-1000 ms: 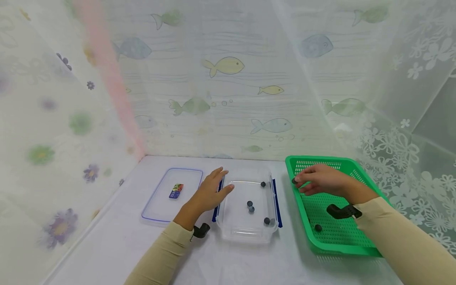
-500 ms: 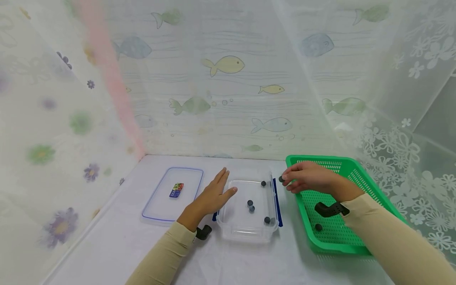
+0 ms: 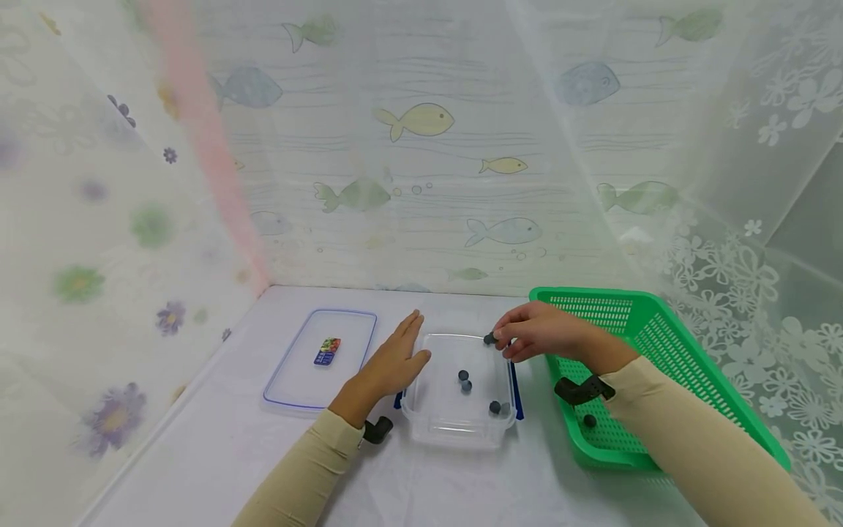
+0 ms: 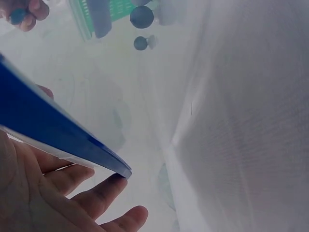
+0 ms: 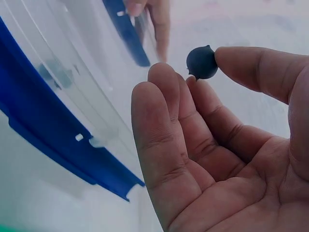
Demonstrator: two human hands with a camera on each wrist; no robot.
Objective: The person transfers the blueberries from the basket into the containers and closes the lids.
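My right hand pinches a small dark blueberry between thumb and a fingertip, close over the right side of a clear plastic container. Its other fingers are loosely bent. Several more blueberries lie inside the container. My left hand lies along the container's left side, fingers fairly straight. In the left wrist view its fingertips are right at the blue side latch. Another blueberry lies in the green basket to the right.
A clear lid with a blue edge and a small printed label lies flat left of the container. Another blue latch hangs along the container's right side. A fish-print curtain closes off the back of the white table.
My right hand has carried the pinched blueberry leftward from over the basket's left rim to the container's right side. My left hand has stayed nearly in place, its fingers drawing together.
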